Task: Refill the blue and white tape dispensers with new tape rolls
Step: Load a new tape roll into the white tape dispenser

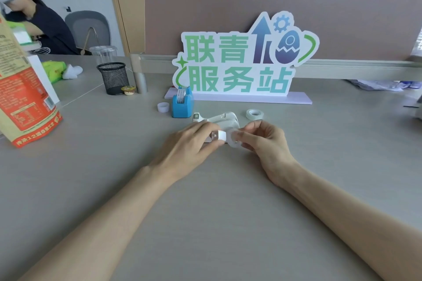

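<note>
The white tape dispenser (222, 119) lies on the desk just behind my hands. My left hand (194, 141) pinches a small white spool core (219, 136) between thumb and fingers. My right hand (262, 138) holds a translucent tape roll (235, 140) right beside that core, the two touching or nearly so. The blue tape dispenser (182, 104) stands upright behind and to the left, with a patterned tape roll seated in it. A spare whitish tape roll (254, 114) lies flat to the right of the white dispenser. A small empty white core (163, 107) stands left of the blue one.
A cut-out sign (242, 59) on a lilac base stands behind the dispensers. A black mesh pen cup (113, 77) and a small pudding cup (128, 90) sit at the left. An orange-and-brown bag (22, 98) stands at the far left. Another person sits at the back left.
</note>
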{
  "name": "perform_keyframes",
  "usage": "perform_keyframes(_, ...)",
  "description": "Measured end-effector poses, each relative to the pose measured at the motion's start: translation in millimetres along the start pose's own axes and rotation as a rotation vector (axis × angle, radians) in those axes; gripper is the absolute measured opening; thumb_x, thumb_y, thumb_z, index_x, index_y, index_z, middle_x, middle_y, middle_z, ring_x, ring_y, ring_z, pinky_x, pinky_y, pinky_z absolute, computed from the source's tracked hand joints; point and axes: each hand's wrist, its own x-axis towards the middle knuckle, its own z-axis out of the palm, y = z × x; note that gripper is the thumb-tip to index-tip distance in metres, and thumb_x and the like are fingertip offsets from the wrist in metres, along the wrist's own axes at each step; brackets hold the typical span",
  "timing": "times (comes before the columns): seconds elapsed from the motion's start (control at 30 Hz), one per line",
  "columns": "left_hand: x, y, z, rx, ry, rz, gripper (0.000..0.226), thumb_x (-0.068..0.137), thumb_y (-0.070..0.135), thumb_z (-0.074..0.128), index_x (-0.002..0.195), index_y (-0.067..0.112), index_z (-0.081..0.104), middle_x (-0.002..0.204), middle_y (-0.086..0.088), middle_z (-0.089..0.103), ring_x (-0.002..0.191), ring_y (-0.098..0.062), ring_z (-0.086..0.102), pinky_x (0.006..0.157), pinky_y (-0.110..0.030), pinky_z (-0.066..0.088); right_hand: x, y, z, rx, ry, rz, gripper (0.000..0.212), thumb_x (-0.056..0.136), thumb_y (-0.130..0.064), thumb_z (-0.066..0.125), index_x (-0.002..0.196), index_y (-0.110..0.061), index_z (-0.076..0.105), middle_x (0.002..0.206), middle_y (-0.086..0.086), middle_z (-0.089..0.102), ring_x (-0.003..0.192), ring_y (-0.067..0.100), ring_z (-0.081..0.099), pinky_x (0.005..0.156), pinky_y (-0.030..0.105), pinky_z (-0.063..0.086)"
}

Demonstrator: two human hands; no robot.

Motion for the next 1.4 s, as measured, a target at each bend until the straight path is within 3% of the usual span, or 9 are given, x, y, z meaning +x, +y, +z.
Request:
perform_keyframes(0.13,-2,-7,1,-0.120,-0.034,-0.093,0.026,0.087,0.047,0.054,0.104,0.026,0.057,0.080,0.025,0.051,0.070,-0.005,0.050,0.066,-0.030,0.049,-6,3,-7,-0.579,-0.026,-0.285,0.016,0.079,-0.009,0.073,0.071,-0.017,0.062,0.070,-0.009,0.064,0.067,0.005,0.059,0.068,0.014,0.049)
perform_keyframes(0.23,-1,-6,3,-0.185,-0.065,-0.082,0.020,0.088,0.039,0.060,0.101,0.023,0.062,0.081,0.025,0.053,0.064,0.002,0.050,0.062,-0.025,0.043,-8,9,-12,-0.886,-0.131,-0.426,0.015,0.079,-0.003,0.066,0.078,-0.018,0.064,0.080,-0.006,0.065,0.075,0.011,0.061,0.075,0.022,0.050)
perform_keyframes(0.37,-1,-6,7,-0.255,-0.137,-0.115,0.016,0.088,0.034,0.064,0.098,0.021,0.065,0.082,0.021,0.057,0.063,0.009,0.050,0.064,-0.021,0.040,-3,7,-19,-0.906,-0.148,-0.455,0.010,0.081,-0.006,0.063,0.082,-0.016,0.065,0.084,-0.004,0.065,0.077,0.010,0.057,0.068,0.015,0.041)
perform_keyframes(0.5,-2,-8,7,-0.227,-0.167,-0.154,0.020,0.087,0.033,0.066,0.105,0.024,0.067,0.073,0.028,0.057,0.060,0.004,0.049,0.061,-0.023,0.038,29,5,-36,-0.859,0.111,-0.531,0.013,0.084,-0.001,0.057,0.092,-0.008,0.064,0.092,0.004,0.067,0.081,0.018,0.060,0.069,0.021,0.043)
perform_keyframes(0.7,-1,-7,5,-0.219,-0.194,-0.172,0.020,0.081,0.033,0.070,0.101,0.032,0.065,0.071,0.028,0.055,0.060,-0.008,0.048,0.067,-0.033,0.050,83,25,-43,-1.348,-0.010,-0.107,0.050,0.094,-0.021,0.039,0.144,-0.022,0.039,0.154,-0.004,0.035,0.133,0.029,0.033,0.100,0.044,0.031)
perform_keyframes(1.03,0,-5,1,-0.301,-0.112,-0.174,0.025,0.075,0.024,0.078,0.095,0.026,0.063,0.089,0.012,0.057,0.065,-0.008,0.050,0.071,-0.035,0.052,74,22,-49,-1.204,0.111,-0.078,0.033,0.096,-0.028,0.051,0.126,-0.016,0.059,0.134,0.011,0.046,0.128,0.032,0.038,0.102,0.042,0.033)
perform_keyframes(1.17,3,-5,-1,-0.361,-0.049,-0.226,0.023,0.078,0.021,0.075,0.097,0.025,0.063,0.087,0.015,0.056,0.068,-0.006,0.049,0.066,-0.022,0.045,48,13,-44,-0.957,0.236,-0.464,0.017,0.095,-0.011,0.055,0.110,-0.004,0.059,0.120,0.013,0.053,0.109,0.033,0.049,0.092,0.045,0.045)
perform_keyframes(1.27,5,3,-2,-0.448,0.027,-0.290,0.018,0.081,0.019,0.073,0.096,0.022,0.063,0.085,0.015,0.059,0.066,-0.004,0.048,0.061,-0.012,0.037,15,2,-24,-0.751,0.195,-0.639,0.010,0.096,-0.007,0.053,0.106,-0.004,0.055,0.112,0.004,0.047,0.096,0.023,0.051,0.080,0.026,0.048)
perform_keyframes(1.4,10,19,-2,-0.613,0.101,-0.393,0.017,0.081,0.022,0.072,0.096,0.026,0.064,0.089,0.013,0.064,0.073,-0.008,0.056,0.064,-0.010,0.040,-23,0,0,-0.458,0.017,-0.453,0.005,0.099,-0.018,0.050,0.103,-0.015,0.052,0.116,0.004,0.052,0.097,0.016,0.058,0.073,0.013,0.051)
